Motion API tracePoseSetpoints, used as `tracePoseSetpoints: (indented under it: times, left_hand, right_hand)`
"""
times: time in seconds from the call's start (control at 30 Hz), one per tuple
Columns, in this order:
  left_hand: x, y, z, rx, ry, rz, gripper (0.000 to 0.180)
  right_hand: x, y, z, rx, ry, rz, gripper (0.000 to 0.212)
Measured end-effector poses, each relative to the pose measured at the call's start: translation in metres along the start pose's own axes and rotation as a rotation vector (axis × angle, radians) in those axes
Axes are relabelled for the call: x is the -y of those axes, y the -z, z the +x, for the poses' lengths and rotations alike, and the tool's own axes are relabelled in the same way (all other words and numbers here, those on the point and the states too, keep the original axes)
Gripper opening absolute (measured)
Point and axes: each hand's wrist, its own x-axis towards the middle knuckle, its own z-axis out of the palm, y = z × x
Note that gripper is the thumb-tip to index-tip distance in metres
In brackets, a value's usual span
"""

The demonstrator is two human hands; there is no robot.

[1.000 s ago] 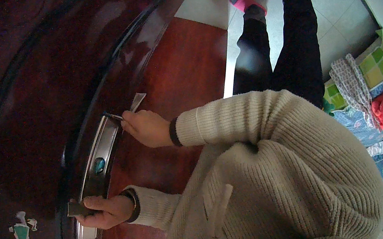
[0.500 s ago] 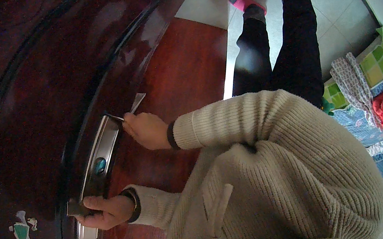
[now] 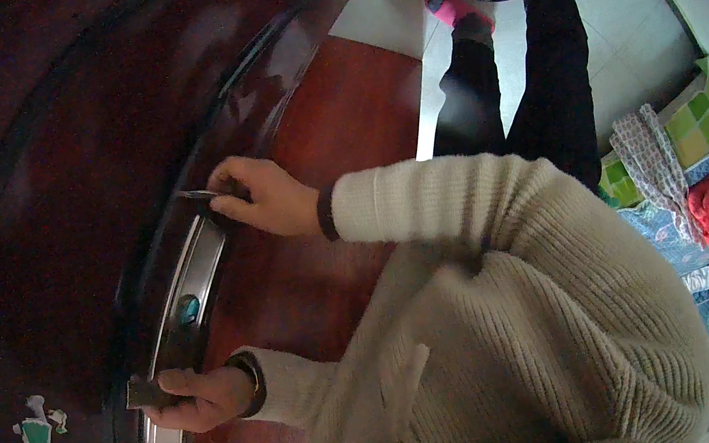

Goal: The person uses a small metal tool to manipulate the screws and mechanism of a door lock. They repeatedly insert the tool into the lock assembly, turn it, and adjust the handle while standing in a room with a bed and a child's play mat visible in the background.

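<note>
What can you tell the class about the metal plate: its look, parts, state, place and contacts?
The plate is long, narrow and silvery, apparently metal, with shiny edges. A dark oval near its middle shows teal. In view it slants from upper right to lower left along the dark panel. The left hand, holding a grey block, covers some of its lower part; the right hand is by its upper end. Whether either touches it, or whether it is fixed, I cannot tell.

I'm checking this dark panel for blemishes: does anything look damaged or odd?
Yes: a ragged green-and-white patch on the dark panel, at the picture's lower left. Its uneven edges and the separate pale scraps nearby suggest a torn sticker.
</note>
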Motion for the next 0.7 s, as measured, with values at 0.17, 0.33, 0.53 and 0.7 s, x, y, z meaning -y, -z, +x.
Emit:
tracePoseSetpoints:
  times: [0.17, 0.33, 0.53, 0.7]
  left_hand:
    - [0.002, -0.007, -0.001, 0.01, -0.011, -0.04, 0.042]
    - [-0.005, -0.008, 0.0, -0.006, 0.033, -0.101, 0.04]
    - [-0.001, -0.006, 0.0, 0.008, 0.018, -0.055, 0.039]
    - [0.001, -0.007, -0.001, 0.007, -0.002, -0.015, 0.04]
  right_hand:
    - [0.01, 0.005, 0.016, 0.053, 0.007, 0.008, 0.02]
    - [0.001, 0.004, 0.022, 0.082, 0.241, -0.137, 0.017]
    - [-0.005, 0.0, 0.026, 0.14, 0.415, -0.315, 0.013]
    - [-0.009, -0.004, 0.029, 0.17, 0.421, -0.293, 0.011]
